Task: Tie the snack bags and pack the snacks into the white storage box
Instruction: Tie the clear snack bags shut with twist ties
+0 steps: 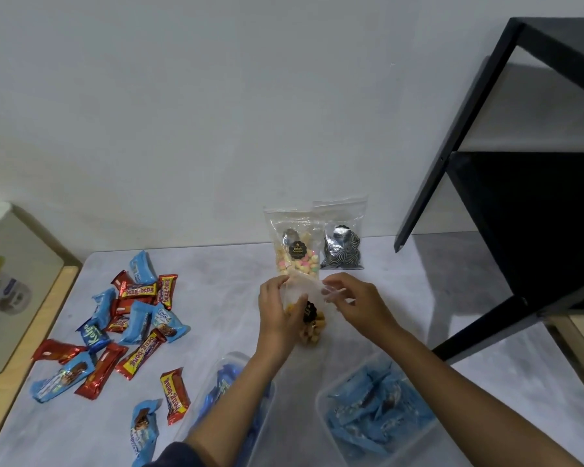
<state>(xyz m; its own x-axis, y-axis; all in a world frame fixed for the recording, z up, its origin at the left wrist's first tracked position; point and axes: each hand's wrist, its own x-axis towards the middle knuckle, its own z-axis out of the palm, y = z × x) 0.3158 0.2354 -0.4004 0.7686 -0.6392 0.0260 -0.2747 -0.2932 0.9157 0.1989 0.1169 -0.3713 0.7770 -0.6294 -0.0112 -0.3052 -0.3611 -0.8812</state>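
A clear snack bag (312, 330) of golden pieces sits between both hands. The left hand (279, 308) curls round its side and the right hand (354, 301) pinches its top. Just beyond the hands stands a bag labelled "Biskuit Gemrose" (297, 251). Red "beng-beng" bars (142, 353) lie to the left of the hands, and a box (318, 404) of blue packets (378, 409) sits under the right arm.

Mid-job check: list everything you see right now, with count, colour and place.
table: one, pale grey marbled, under the snacks
loose snack bars: roughly sixteen, red and blue wrappers, scattered on the table's left
pastel biscuit bag: one, clear, upright by the wall
dark swirl bag: one, clear, black contents, just right of it
yellow snack bag: one, clear, mid-table, held
tubs: two, clear, near edge, holding blue wrappers
shelf frame: one, black, right
off-white container: one, far left
left hand: grips the yellow snack bag's side
right hand: pinches its top plastic
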